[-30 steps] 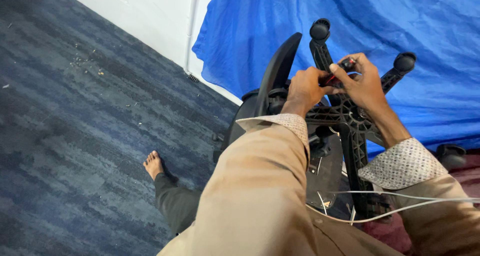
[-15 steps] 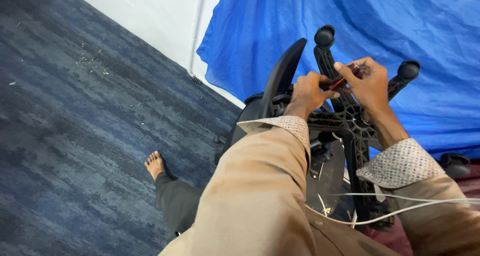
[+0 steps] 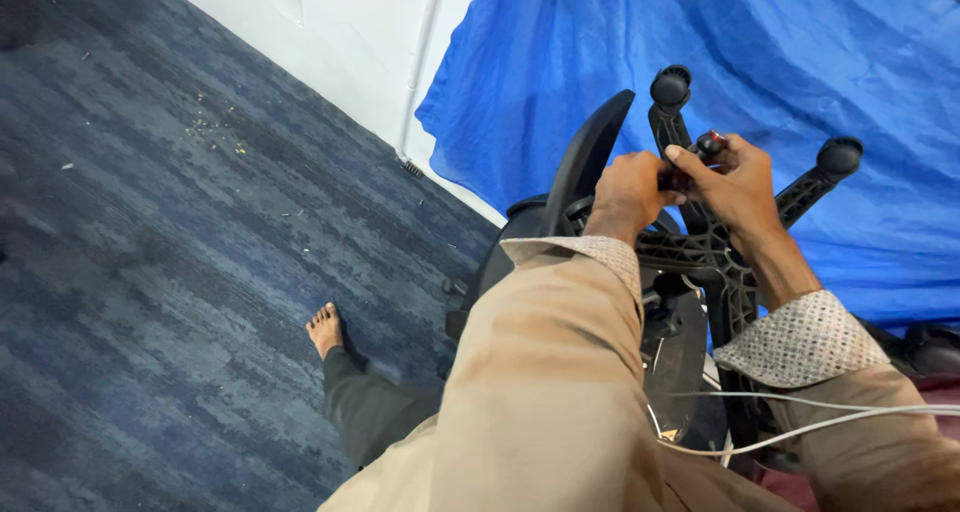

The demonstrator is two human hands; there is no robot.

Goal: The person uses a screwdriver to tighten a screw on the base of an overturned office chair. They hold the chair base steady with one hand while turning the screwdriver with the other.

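Head view: blue tarp behind, upturned black office chair base on carpet. Left hand and right hand fingers both clenched on red-handled tool above base hub.

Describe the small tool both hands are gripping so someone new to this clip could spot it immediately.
Find the blue tarp against the white wall, then the overturned black office chair before it, star base up. Above the base's hub, the left hand and right hand meet around a short tool with a red-and-black handle, the only red among black parts.
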